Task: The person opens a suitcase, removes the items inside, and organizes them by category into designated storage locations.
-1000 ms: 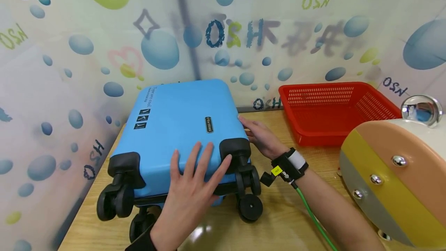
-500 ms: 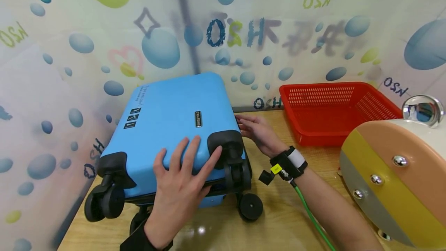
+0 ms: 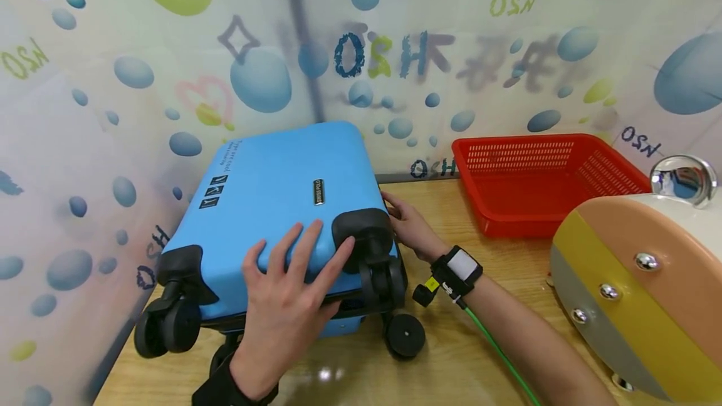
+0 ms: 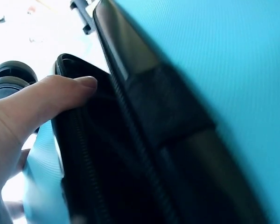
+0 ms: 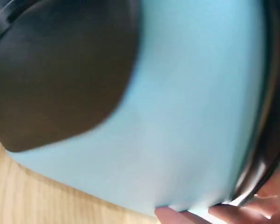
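Though only in left wrist view, parted zipper [image 4: 142, 151] on suitcase [image 3: 282, 174]

Bright head view, glare spots [image 3: 325, 373] well forward of the table's [image 3: 451, 346] back edge, left-wrist background [image 4: 49, 35] overexposed, suitcase [image 5: 186, 107] blurred in right-wrist view

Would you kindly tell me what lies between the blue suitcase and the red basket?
The head view shows the right hand at the suitcase, then bare wooden tabletop.

Light wood-grain table [image 3: 445, 343] carries these things: blue hard-shell suitcase [image 3: 271, 193] at the left, red perforated plastic basket [image 3: 521, 228] behind, and rounded, colour-striped box [image 3: 632, 293] at the right
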A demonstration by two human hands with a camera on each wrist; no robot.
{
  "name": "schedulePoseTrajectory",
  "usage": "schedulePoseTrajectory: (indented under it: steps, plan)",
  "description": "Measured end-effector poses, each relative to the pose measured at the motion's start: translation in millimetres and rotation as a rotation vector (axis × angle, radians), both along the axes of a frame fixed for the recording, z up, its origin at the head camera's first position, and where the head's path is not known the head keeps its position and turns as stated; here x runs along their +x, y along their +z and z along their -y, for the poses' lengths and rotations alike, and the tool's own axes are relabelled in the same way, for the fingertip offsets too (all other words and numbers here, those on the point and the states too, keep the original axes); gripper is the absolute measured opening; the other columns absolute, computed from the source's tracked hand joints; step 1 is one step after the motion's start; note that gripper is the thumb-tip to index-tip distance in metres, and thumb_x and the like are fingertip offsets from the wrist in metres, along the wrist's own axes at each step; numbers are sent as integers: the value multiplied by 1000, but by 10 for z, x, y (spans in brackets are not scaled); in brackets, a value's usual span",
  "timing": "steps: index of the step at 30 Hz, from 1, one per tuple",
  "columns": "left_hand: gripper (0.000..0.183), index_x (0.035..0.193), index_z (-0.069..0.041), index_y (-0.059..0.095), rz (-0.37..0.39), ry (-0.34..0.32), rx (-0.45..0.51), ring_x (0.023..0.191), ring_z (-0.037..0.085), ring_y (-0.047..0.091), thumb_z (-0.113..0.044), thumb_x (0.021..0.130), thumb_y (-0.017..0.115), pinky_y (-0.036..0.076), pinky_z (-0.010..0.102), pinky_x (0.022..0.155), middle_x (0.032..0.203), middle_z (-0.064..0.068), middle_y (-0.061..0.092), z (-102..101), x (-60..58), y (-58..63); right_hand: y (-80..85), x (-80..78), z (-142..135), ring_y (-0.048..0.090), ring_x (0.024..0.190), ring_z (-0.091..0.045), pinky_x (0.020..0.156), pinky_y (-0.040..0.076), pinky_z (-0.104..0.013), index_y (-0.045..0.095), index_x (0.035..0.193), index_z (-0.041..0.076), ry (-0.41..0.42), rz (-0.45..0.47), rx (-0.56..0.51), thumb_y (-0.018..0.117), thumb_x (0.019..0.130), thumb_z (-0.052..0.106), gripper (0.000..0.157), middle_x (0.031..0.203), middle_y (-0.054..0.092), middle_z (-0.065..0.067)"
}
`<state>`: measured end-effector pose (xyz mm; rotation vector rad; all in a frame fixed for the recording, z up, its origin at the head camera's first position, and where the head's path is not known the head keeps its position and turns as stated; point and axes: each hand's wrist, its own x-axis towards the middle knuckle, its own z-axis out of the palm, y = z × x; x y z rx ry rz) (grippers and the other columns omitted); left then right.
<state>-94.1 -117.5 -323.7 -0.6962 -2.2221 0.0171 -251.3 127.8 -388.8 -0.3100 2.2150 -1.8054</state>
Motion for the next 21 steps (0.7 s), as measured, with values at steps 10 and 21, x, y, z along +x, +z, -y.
schedulePoseTrajectory:
  steps: [10, 21]
  plan:
    - [109, 145, -28, 51, -62, -31, 252, 131, 41, 46, -42, 47, 97, 28, 66, 102, 148, 18, 47, 157, 24, 253, 77, -70, 20, 63, 111, -32, 92, 54, -44, 39, 149, -2, -63, -311, 463, 57, 95, 2, 56, 139, 56, -25]
    - [110, 145, -30, 51, -56, -44, 214, 131, 40, 47, -45, 46, 97, 27, 68, 103, 149, 16, 47, 143, 47, 213, 124, -40, 31, 60, 114, -32, 96, 54, -46, 44, 146, -2, -27, -317, 469, 54, 95, 1, 52, 145, 51, -25]
